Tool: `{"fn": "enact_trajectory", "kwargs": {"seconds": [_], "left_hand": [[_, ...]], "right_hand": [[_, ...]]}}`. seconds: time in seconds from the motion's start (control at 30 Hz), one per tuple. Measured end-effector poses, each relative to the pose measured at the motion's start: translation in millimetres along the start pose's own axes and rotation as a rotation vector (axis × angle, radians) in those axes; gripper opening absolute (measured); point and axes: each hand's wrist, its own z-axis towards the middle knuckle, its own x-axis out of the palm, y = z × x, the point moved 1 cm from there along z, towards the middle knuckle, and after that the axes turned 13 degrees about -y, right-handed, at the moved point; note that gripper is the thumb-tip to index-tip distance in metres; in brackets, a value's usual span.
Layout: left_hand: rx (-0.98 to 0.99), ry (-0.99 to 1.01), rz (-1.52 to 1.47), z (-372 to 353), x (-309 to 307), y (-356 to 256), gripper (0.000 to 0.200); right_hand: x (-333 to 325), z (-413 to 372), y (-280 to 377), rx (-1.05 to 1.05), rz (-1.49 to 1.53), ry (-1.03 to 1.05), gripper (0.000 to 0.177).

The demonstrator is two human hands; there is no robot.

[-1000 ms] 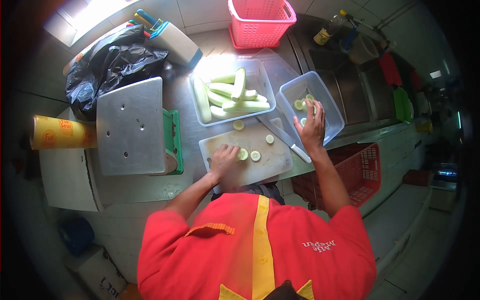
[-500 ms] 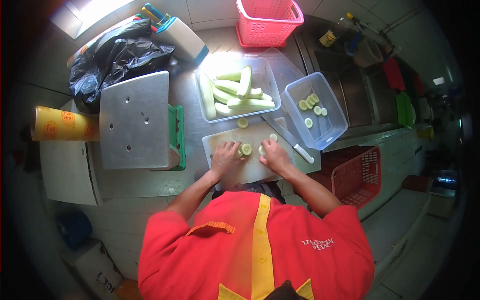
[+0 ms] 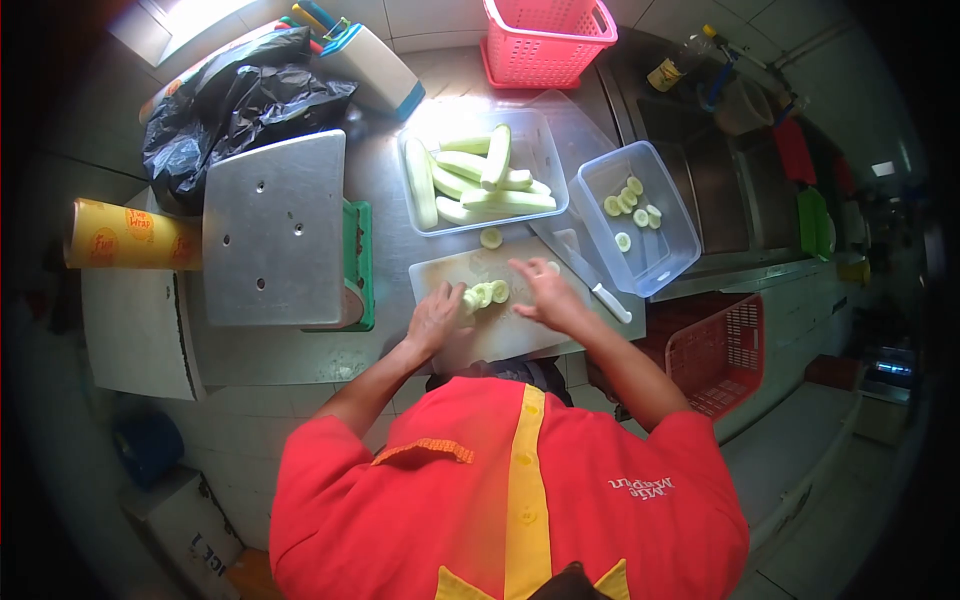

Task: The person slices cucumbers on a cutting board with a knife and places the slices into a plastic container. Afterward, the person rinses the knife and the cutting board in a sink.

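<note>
A short row of peeled cucumber slices (image 3: 484, 295) lies on the white cutting board (image 3: 450, 272). At the row's left end, my left hand (image 3: 434, 318) has its fingers curled against the slices; part of its grip is hidden. My right hand (image 3: 552, 300) hovers over the board's right half, fingers spread, with nothing visible in it. A slice (image 3: 553, 267) shows partly behind its fingers. The white-handled knife (image 3: 585, 270) lies along the board's right edge, blade pointing away. One more slice (image 3: 490, 238) rests at the board's far edge.
Beyond the board stands a clear tub (image 3: 480, 228) of peeled cucumbers (image 3: 497, 157). To its right, another clear tub (image 3: 668, 262) holds several slices. A metal-topped scale (image 3: 270, 250) stands left, a pink basket (image 3: 548, 55) at the back, a knife block (image 3: 375, 70) behind the scale.
My right hand has opened and lifted away from the slice it was holding. The row beside my left hand now shows more slices, and that hand has shifted slightly left.
</note>
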Motion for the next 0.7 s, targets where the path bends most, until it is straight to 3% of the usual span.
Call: {"fn": "enact_trajectory", "kwargs": {"seconds": [0.03, 0.17, 0.43, 0.7], "left_hand": [[-0.016, -0.006, -0.022, -0.9, 1.5, 0.0, 0.085], [-0.101, 0.033, -0.073, -0.4, 7.5, -2.0, 0.086], [-0.271, -0.017, -0.202, 2.6, 8.1, -18.1, 0.074], [-0.229, -0.163, -0.351, -3.2, 20.5, -12.5, 0.060]], "right_hand": [[17.7, -0.5, 11.3, 0.016, -0.015, 0.085, 0.083], [52.4, 6.4, 41.0, -0.118, -0.114, 0.048, 0.084], [77.4, 9.6, 28.7, 0.014, 0.110, 0.022, 0.052], [84.8, 8.3, 26.7, 0.016, 0.280, -0.039, 0.041]]}}
